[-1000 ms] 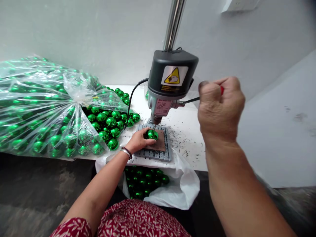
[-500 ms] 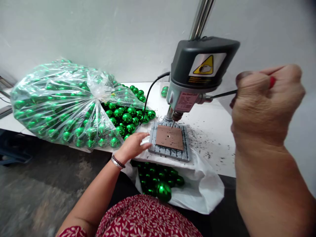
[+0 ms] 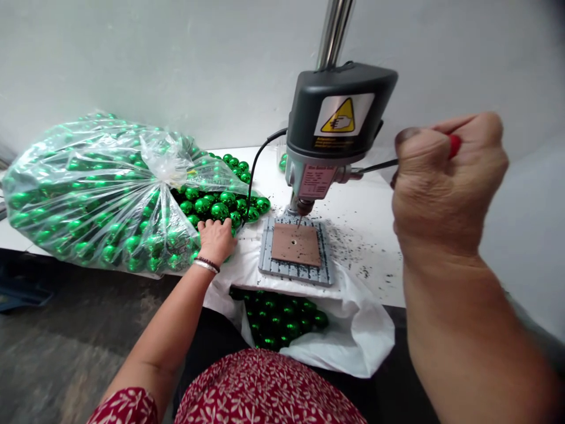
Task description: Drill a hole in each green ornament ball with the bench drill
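Note:
My left hand (image 3: 216,240) is at the near edge of a pile of shiny green baubles (image 3: 219,211), its fingers curled down over a bauble there; the fingertips are hidden. My right hand (image 3: 445,188) grips the red-knobbed lever (image 3: 455,145) of a small bench drill (image 3: 324,153) in a fist. The thin drill bit (image 3: 299,222) points down, raised above a brown square board (image 3: 296,244) with a hole in its middle. That board lies on the drill's grey slotted base (image 3: 327,259), and nothing sits on the hole.
A large clear plastic bag (image 3: 110,200) full of green baubles lies left. Below the table edge, a white bag (image 3: 357,347) holds more baubles (image 3: 282,321). Dark shavings (image 3: 353,253) litter the white table (image 3: 379,235). A black cable (image 3: 250,182) curves beside the drill.
My left hand has moved left from beside the drill base onto the bauble pile, and its fingers have curled. One bauble has dropped into the white bag. My right hand still grips the lever.

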The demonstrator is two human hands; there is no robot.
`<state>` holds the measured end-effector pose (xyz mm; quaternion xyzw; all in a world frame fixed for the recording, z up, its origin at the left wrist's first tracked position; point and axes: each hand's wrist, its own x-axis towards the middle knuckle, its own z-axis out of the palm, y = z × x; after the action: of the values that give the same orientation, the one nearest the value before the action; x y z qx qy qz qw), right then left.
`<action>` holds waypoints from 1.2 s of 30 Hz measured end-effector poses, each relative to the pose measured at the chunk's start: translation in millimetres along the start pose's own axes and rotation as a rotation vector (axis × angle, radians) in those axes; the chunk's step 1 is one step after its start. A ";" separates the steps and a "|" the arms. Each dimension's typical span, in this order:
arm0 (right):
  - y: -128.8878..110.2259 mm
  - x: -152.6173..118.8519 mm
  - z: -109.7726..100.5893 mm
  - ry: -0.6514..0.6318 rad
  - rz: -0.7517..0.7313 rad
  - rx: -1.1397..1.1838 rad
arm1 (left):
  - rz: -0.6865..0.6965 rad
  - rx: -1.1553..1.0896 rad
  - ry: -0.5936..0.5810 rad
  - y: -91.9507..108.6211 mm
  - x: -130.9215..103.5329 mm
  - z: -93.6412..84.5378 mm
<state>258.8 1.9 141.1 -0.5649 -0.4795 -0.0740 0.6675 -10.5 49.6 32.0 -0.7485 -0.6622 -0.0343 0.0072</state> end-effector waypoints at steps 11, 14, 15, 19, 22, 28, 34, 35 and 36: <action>-1.7 -2.2 0.1 -0.033 -0.048 0.059 | -0.077 -1.930 -0.571 21.0 -15.0 18.7; -1.5 -2.6 -0.5 -0.034 -0.035 0.033 | -0.141 -2.050 -0.647 34.2 -10.2 34.9; -1.9 -2.8 -0.6 -0.033 -0.029 0.029 | -0.146 -2.050 -0.640 38.1 -8.5 37.7; -1.1 -3.7 0.0 -0.025 -0.056 0.045 | -0.113 -1.814 -0.482 49.6 -3.1 36.0; 1.8 -4.2 1.0 -0.010 -0.090 0.033 | 0.055 -1.375 -0.309 52.1 0.2 26.5; -2.0 -2.7 0.6 -0.037 -0.019 0.019 | 0.324 -0.835 -0.241 50.5 11.1 17.3; -5.1 -3.5 0.2 -0.018 -0.024 0.035 | 0.342 -0.904 -0.286 53.2 29.7 27.5; -4.9 -3.8 0.2 -0.014 -0.031 0.039 | 0.340 -0.893 -0.294 54.1 32.1 28.4; -4.9 -4.0 0.0 -0.015 -0.031 0.040 | 0.345 -0.871 -0.303 55.3 33.9 28.7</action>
<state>253.5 -1.5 141.5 -0.5446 -0.4944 -0.0705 0.6738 49.7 78.0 7.3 -0.7771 -0.4464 -0.1971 -0.3975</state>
